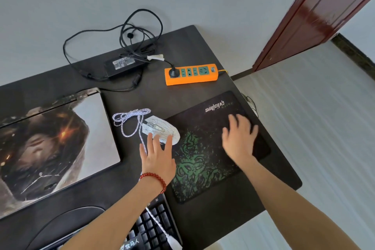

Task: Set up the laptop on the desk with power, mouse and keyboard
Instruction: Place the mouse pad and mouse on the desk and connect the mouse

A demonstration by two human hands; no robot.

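Observation:
A closed laptop with a picture on its lid lies at the desk's left. A white mouse sits at the left edge of a black and green mouse pad, its braided cable coiled beside it. My left hand, fingers spread, touches the mouse's near end. My right hand rests flat and open on the pad's right part. A black keyboard lies at the near edge, partly under my left arm. The black power adapter is plugged into an orange power strip.
The dark desk ends just right of the mouse pad and stands against a grey wall. The adapter's black cables loop up along that wall. A dark red door stands at the upper right. Pale floor lies to the right.

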